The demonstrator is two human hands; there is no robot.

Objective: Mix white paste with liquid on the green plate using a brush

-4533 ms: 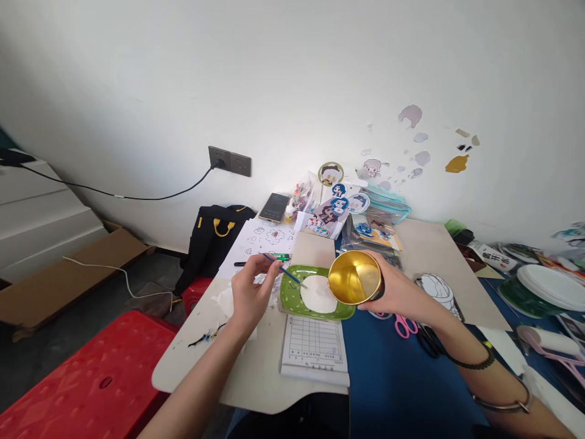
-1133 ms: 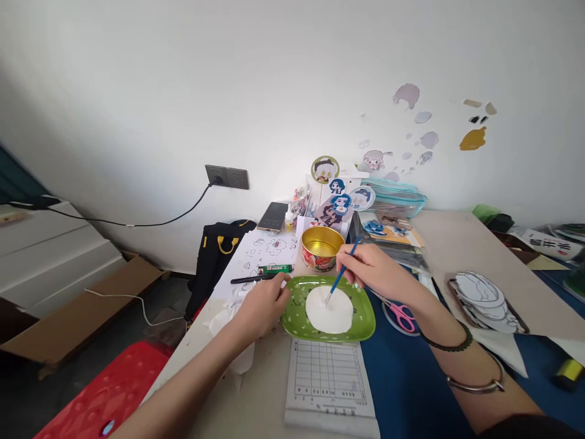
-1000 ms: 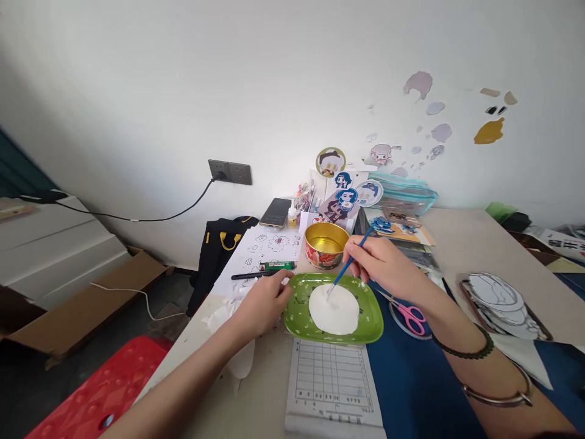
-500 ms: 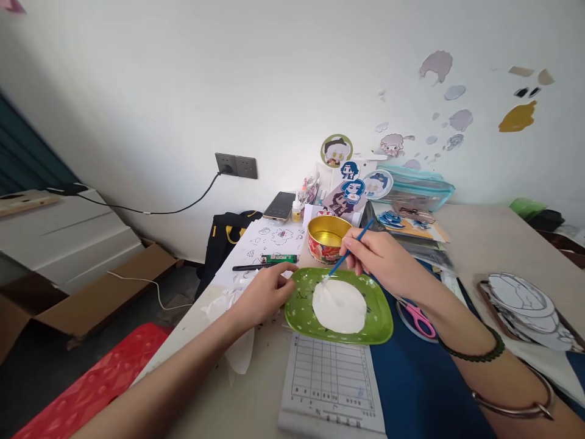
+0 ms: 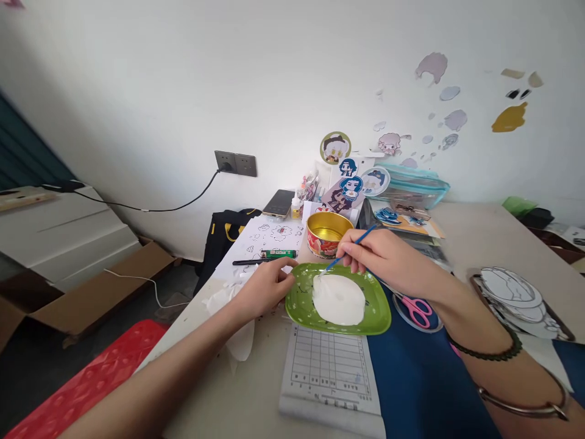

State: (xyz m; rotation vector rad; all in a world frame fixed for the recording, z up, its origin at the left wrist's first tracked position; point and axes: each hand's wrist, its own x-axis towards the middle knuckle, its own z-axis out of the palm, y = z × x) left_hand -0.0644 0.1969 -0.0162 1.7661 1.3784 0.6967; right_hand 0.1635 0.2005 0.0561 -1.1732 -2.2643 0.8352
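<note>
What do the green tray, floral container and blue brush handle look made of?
Green tray: glossy plastic or glazed ceramic; highlights fit both. Floral container: likely metal, from its shiny gold inside. Blue brush handle: even-coloured, perhaps plastic or painted wood; too small to tell.

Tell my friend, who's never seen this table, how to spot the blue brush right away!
On the table, find the green dish holding a white patch. Over its far rim, the right hand holds the thin blue brush, slanting down to the patch's edge. The black pen nearby lies flat, but this one is blue and held up.
</note>
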